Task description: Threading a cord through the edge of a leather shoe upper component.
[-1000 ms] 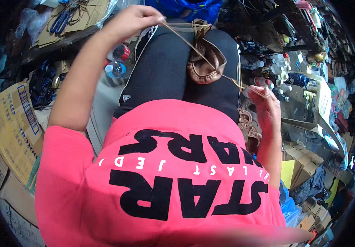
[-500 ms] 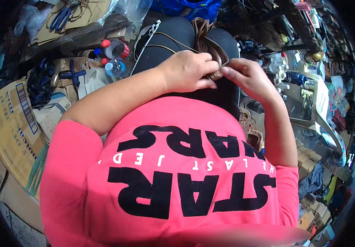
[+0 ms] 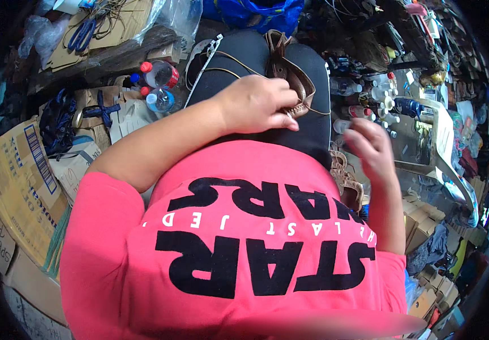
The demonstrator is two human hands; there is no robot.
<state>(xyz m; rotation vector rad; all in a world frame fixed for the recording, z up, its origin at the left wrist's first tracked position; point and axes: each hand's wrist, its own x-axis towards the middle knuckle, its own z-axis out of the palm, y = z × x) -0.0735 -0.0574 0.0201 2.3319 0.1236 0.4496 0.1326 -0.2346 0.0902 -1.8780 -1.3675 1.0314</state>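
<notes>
I see left hand [image 3: 258, 105] pinching brown leather shoe upper [image 3: 294, 73] | right hand [image 3: 369, 146] half-curled, hold unclear | slack, looping tan cord [image 3: 220, 69] could tangle

1. The dark-clothed lap [image 3: 244, 48] spans the upper middle of the frame; a brown leather shoe piece [image 3: 299, 79] rests on it, partly hidden, around where the two thighs meet.
2. A thin cord [image 3: 219, 69] lies in a loop across the lap's left part.
3. At the upper left of the frame, a rough wooden plank [image 3: 94, 65] carries tan cardboard sheets [image 3: 128, 20]. Blue-handled scissors [image 3: 82, 35] and brown strands [image 3: 104, 12] lie on those sheets.
4. Right of centre, a group of plastic bottles [image 3: 383, 90] sits near a grey surface [image 3: 407, 144]; whether that surface bears them is unclear.
</notes>
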